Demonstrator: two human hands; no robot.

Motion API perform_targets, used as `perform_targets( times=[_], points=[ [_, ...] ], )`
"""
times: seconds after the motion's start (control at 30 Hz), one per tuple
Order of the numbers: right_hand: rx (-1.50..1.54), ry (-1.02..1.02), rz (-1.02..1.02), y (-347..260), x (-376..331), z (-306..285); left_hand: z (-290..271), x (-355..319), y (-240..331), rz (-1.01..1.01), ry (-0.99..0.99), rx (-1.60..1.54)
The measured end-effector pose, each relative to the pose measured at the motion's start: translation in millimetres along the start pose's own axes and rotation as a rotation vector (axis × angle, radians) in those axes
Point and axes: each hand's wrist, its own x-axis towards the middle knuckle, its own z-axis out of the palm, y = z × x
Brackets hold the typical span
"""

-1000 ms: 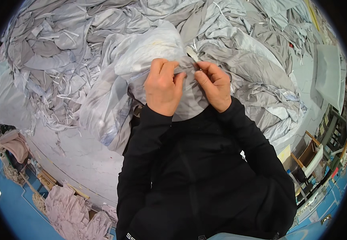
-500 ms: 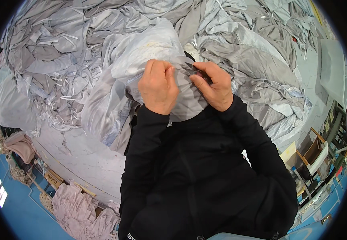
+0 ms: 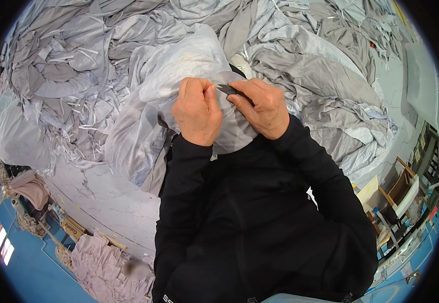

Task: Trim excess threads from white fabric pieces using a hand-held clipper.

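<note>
At chest height, head view: pale grey, thin, crumpled fabric piece (image 3: 199, 65) gathered against my black sleeves. My left hand (image 3: 197, 112) clenched on a pinched fold of it. My right hand (image 3: 261, 107) grasping a small dark flat tool (image 3: 228, 89), its tip at that fold; kind of tool not clear. Beyond: large heap of grey and white cloth offcuts (image 3: 305, 65) across a white worktable (image 3: 103, 197). Progress: one piece in hand, the heap apparently unworked; most seems left.
</note>
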Motion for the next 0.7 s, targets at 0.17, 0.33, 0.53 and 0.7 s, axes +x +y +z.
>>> perform_targets(
  times=[0.17,0.33,0.53,0.7],
  points=[
    [0.033,0.042,0.045,1.9,0.4,-0.5,0.5,-3.7,-3.8,-0.043,0.035,-0.081],
    [0.077,0.069,0.165,-1.0,0.8,-9.7,5.5,-16.2,-11.1,-0.243,0.117,-0.292],
    [0.089,-0.009,0.107,-6.1,0.0,-3.4,4.7,-20.8,-9.0,-0.264,0.147,-0.328],
    [0.066,0.053,0.015,3.8,4.0,5.2,5.9,-20.5,-7.9,-0.284,0.162,-0.317]
  ],
)
